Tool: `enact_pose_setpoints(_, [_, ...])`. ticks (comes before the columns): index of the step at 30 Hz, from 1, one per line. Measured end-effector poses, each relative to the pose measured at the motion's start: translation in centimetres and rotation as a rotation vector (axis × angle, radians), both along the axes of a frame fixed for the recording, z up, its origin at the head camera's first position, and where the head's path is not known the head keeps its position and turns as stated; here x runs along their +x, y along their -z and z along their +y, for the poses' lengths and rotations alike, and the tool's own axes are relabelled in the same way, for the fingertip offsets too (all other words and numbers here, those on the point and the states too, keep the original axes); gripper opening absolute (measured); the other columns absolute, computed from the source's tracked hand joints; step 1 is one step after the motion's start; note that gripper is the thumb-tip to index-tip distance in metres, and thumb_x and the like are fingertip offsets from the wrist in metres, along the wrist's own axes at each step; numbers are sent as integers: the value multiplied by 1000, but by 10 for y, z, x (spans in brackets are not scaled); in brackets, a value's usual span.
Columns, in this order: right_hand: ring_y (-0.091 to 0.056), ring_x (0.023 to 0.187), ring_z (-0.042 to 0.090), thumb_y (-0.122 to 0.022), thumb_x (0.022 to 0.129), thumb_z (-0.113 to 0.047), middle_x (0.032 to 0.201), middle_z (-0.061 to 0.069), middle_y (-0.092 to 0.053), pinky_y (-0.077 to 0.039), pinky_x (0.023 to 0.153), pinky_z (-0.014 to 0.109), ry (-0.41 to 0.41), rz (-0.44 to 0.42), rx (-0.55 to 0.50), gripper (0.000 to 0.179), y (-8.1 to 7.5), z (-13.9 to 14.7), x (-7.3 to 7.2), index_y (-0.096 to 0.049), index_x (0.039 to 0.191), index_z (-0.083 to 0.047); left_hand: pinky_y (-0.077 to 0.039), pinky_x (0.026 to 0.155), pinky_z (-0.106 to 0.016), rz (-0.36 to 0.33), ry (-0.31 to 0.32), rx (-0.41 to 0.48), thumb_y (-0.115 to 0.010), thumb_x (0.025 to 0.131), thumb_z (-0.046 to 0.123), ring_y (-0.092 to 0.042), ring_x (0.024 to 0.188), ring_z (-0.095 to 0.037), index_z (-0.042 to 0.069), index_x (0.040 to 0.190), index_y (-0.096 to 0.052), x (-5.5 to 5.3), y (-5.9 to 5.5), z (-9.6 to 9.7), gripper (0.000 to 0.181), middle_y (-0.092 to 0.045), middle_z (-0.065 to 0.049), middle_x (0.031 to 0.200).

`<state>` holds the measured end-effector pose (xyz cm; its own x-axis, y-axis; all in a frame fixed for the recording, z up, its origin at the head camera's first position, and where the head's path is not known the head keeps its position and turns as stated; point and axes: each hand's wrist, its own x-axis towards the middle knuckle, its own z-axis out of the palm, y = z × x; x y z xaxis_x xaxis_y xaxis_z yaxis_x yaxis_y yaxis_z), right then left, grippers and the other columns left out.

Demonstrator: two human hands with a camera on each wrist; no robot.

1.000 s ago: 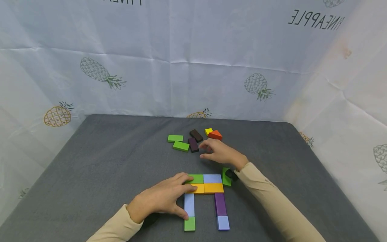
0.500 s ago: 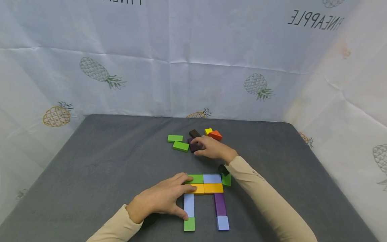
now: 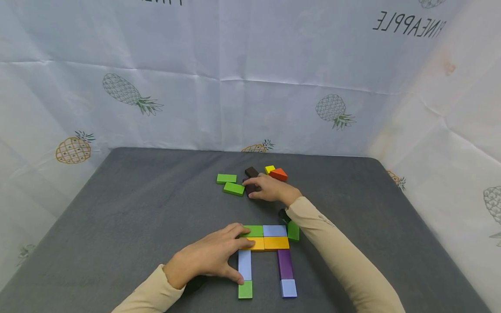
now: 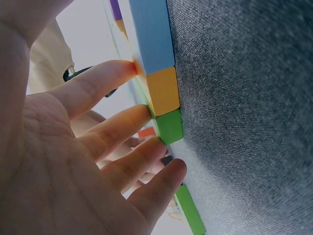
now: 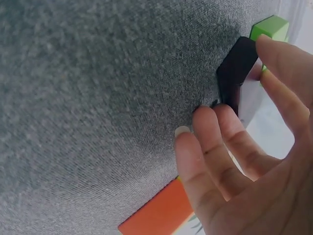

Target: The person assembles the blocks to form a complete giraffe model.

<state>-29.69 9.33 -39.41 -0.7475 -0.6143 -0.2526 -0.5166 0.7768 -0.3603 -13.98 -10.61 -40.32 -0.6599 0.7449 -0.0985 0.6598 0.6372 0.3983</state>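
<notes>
My left hand (image 3: 211,252) rests with spread, fairly straight fingers on the left side of a flat block layout. Its fingertips touch a green block (image 3: 254,231) and a yellow-orange block (image 3: 257,244); the thumb is at a small green block (image 3: 245,290). Farther back, my right hand (image 3: 274,189) pinches a dark purple block (image 5: 237,61) between thumb and index finger, the other fingers lying loosely beside it. Light blue blocks (image 3: 275,231), a second yellow-orange block (image 3: 276,243) and a purple block (image 3: 285,264) complete the visible layout.
Two loose green blocks (image 3: 234,189) lie left of my right hand. A dark brown block (image 3: 251,172), a yellow block (image 3: 269,169) and an orange triangular block (image 3: 278,174) lie behind it. Another green block (image 3: 293,231) stands at the layout's right, partly under the right sleeve.
My right hand has moved left to the dark purple block, and its thumb and index finger have closed around it. The left hand stays in place on the layout.
</notes>
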Motion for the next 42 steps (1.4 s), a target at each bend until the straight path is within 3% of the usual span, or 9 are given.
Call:
enact_pose_setpoints(9, [-55, 108, 23, -68, 95, -19, 124, 11, -60, -48, 99, 40, 24, 29, -62, 31, 0, 0, 0, -64, 125, -14, -47, 107, -37, -17, -3, -6, -80, 75, 57, -43, 132, -15, 24, 135, -61, 0, -1, 0, 72, -45, 1, 147])
enact_pose_setpoints(15, [-54, 114, 26, -68, 92, -8, 123, 13, -57, -48, 101, 43, 64, -23, -47, 23, -1, 2, -2, -61, 114, -13, -47, 106, -37, -13, -7, -8, -81, 75, 56, -43, 132, -15, 24, 135, -61, 0, -1, 0, 71, -45, 1, 147])
enact_pose_setpoints(19, [-55, 118, 28, -70, 91, -9, 128, 14, -58, -47, 103, 43, 99, -34, -43, 31, -1, 3, -2, -58, 119, -10, -47, 106, -37, -13, -9, -5, -81, 74, 56, -44, 132, -15, 24, 135, -61, 0, 0, 0, 71, -45, 1, 147])
enact_pose_setpoints(25, [-59, 116, 27, -73, 91, -19, 130, 14, -61, -50, 100, 42, 99, 21, -49, 44, 2, 2, 0, -57, 131, -12, -47, 106, -37, -13, -11, 3, -82, 74, 55, -44, 131, -15, 23, 134, -62, 0, 0, 0, 71, -45, 1, 146])
enact_pose_setpoints(33, [-63, 113, 25, -71, 90, -17, 128, 12, -65, -54, 91, 39, 81, 59, -3, 46, -2, 2, 3, -61, 135, -16, -47, 107, -37, -18, -12, -3, -81, 74, 57, -44, 132, -15, 24, 135, -61, 0, -1, 1, 72, -45, 1, 146])
enact_pose_setpoints(42, [-61, 107, 23, -71, 90, -17, 127, 11, -64, -53, 91, 39, 80, 80, -35, 43, -6, 14, 8, -62, 132, -15, -47, 106, -37, -15, -7, -3, -81, 73, 58, -44, 131, -15, 24, 135, -61, 0, -1, 2, 73, -45, 1, 146])
